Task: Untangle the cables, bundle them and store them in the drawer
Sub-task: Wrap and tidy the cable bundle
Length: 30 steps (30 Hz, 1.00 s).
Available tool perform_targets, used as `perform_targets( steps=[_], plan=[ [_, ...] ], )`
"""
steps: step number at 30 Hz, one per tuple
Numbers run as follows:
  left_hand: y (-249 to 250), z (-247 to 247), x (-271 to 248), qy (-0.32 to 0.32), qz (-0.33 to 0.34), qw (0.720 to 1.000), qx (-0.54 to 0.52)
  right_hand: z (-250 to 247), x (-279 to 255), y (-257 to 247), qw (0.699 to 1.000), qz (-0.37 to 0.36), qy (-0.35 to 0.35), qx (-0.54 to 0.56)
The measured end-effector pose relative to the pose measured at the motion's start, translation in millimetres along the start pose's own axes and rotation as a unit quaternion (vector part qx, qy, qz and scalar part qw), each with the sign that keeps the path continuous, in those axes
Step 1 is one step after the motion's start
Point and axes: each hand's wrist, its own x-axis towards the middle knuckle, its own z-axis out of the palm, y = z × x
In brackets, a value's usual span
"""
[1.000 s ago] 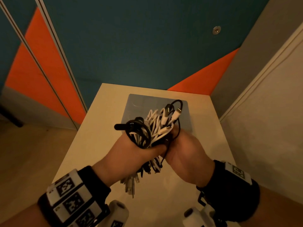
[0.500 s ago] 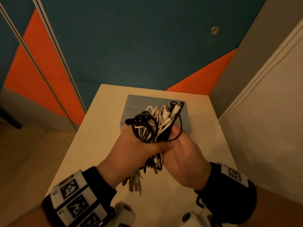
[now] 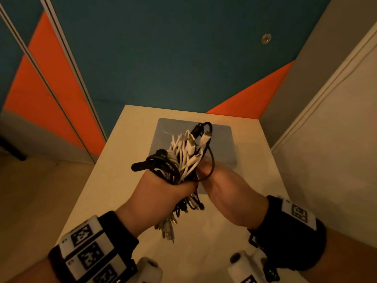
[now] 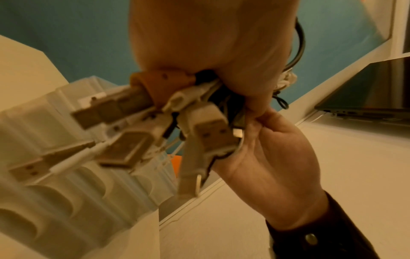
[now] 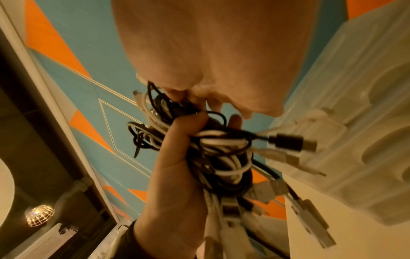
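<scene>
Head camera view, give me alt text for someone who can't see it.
A left hand grips a tangled bundle of black and white cables above a pale table, while the right hand pinches its side. A translucent container sits behind them, below a teal and orange wall.

Cables [image 3: 184, 158] black and white; wall [image 3: 173, 58] teal with orange triangles [image 3: 251, 99]; table [image 3: 114, 160] cream.

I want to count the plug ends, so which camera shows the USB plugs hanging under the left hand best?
The left wrist view: the USB plugs fill the frame below the left hand, metal ends facing the camera, though slightly blurred. The head view shows them small and dim beneath the fist. The right wrist view catches several from the side.
</scene>
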Motion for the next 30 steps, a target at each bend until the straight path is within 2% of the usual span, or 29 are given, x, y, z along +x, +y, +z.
perform_targets(
  steps=[1, 5, 7, 9, 10, 18, 23, 25, 27, 30],
  plan=[
    [-0.6, -1.3, -0.7, -0.008, -0.003, 1.0, -0.004, 2.5, 9.2, -3.9, 1.0, -0.004, -0.006, -0.02],
    [-10.9, -3.7, -1.8, -0.063, -0.019, 0.996, 0.062, -6.5, 1.4, -22.9, 0.988, -0.079, -0.047, 0.128],
    [-14.8, -1.2, -2.9, -0.085, -0.02, 0.992, 0.091, -2.1, 0.8, -25.3, 0.99, -0.109, -0.087, 0.033],
    [-15.2, 1.3, -2.6, -0.089, -0.033, 0.991, 0.09, -0.8, -1.2, -18.9, 0.984, -0.133, -0.084, -0.086],
    [-14.9, 1.5, -2.1, -0.089, -0.036, 0.992, 0.076, 0.1, -1.9, -15.6, 0.981, -0.142, -0.079, -0.11],
    [-20.4, -1.2, -0.4, -0.149, -0.026, 0.989, -0.003, 10.1, -3.7, -0.8, 0.972, -0.17, -0.039, -0.155],
    [-25.4, -2.2, 0.5, -0.137, 0.018, 0.99, -0.008, 3.6, -1.6, 6.1, 0.972, -0.16, -0.073, -0.154],
    [-23.4, -1.4, 0.7, -0.141, 0.032, 0.989, -0.015, 3.2, -0.1, 8.4, 0.969, -0.16, -0.061, -0.176],
    [-20.1, 0.6, 1.2, -0.147, 0.014, 0.987, -0.056, 6.3, 1.8, 7.6, 0.96, -0.192, -0.025, -0.202],
    [-23.5, 6.7, 3.5, -0.132, 0.026, 0.991, -0.027, 13.3, 2.8, 5.3, 0.947, -0.249, -0.005, -0.203]
  ],
)
